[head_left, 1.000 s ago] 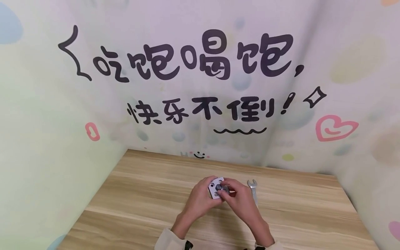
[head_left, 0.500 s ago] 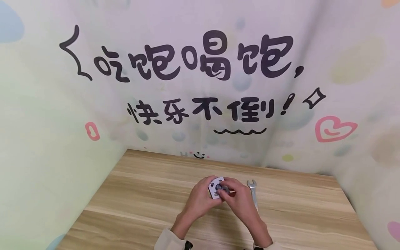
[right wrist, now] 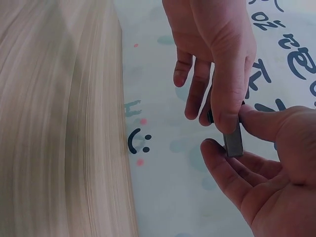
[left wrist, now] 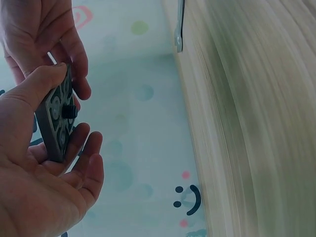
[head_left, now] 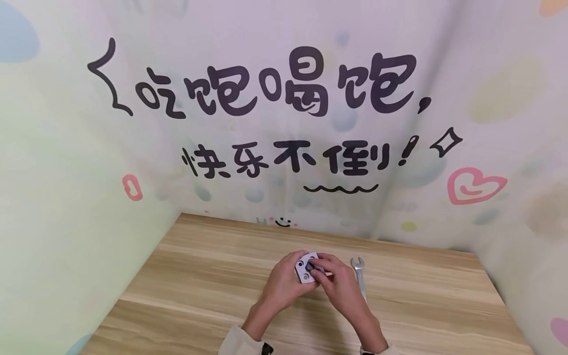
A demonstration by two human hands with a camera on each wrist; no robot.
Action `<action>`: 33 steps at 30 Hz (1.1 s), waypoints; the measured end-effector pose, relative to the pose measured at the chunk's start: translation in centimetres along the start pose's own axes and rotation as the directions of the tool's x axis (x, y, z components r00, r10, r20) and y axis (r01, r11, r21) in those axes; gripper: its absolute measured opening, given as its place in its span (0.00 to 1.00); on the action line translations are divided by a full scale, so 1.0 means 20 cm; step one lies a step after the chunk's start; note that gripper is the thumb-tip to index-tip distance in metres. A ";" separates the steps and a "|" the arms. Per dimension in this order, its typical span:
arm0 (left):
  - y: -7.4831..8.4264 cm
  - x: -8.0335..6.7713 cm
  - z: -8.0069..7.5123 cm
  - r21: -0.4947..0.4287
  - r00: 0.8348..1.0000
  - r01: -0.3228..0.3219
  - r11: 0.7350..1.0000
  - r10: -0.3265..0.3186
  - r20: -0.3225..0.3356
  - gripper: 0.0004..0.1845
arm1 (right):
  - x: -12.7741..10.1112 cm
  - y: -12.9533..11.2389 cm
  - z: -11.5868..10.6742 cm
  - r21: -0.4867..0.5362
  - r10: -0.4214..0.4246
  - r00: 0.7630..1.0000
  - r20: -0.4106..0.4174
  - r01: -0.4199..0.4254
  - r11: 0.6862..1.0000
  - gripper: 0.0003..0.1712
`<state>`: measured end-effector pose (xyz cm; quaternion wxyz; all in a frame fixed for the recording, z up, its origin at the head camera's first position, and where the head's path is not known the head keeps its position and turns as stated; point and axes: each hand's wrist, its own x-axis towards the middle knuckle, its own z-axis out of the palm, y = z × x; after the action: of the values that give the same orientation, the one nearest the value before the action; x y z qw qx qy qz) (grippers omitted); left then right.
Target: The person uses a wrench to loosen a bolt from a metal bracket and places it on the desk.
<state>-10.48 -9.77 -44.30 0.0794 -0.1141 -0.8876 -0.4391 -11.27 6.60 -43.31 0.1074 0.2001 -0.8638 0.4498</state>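
Observation:
Above the table, my left hand (head_left: 284, 280) grips a small square metal plate (head_left: 303, 271) by its edges, thumb on one side and fingers on the other. The plate has round holes near its corners. My right hand (head_left: 340, 277) pinches a dark bolt head (head_left: 309, 266) at the plate's middle between thumb and fingers. In the left wrist view, the plate's other face (left wrist: 55, 118) shows a recessed pattern, and a dark round stub (left wrist: 69, 111) sticks out of its centre. The right wrist view shows the plate edge-on (right wrist: 233, 142), with the right thumb overlapping it.
An open-ended wrench (head_left: 359, 273) lies on the wooden table (head_left: 199, 276), just right of the right hand. Behind the table stands a printed wall (head_left: 248, 197) with black lettering, and further walls rise at both sides.
The right thumb and fingers have shifted slightly around the dark bolt head, showing more of the plate's lower hole. The left hand and the plate stay in place, as does the wrench.

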 end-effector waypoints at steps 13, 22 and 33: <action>-0.01 0.00 0.01 0.005 1.000 -0.013 1.000 0.013 -0.009 0.34 | 0.00 0.01 0.00 0.006 0.016 1.000 -0.003 -0.016 1.000 0.15; -0.01 0.00 0.02 0.019 0.999 -0.022 1.000 0.023 -0.023 0.34 | 0.00 0.01 0.03 0.061 0.080 0.996 -0.048 -0.078 0.995 0.15; 0.02 0.01 0.02 0.043 0.999 -0.017 0.999 0.018 -0.030 0.35 | 0.00 -0.01 0.04 -0.006 0.055 0.993 -0.102 -0.056 0.998 0.12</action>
<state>-10.51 -9.23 -44.27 0.0990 -0.1134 -0.8946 -0.4207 -11.29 5.90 -43.61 0.1397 0.1522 -0.8645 0.4582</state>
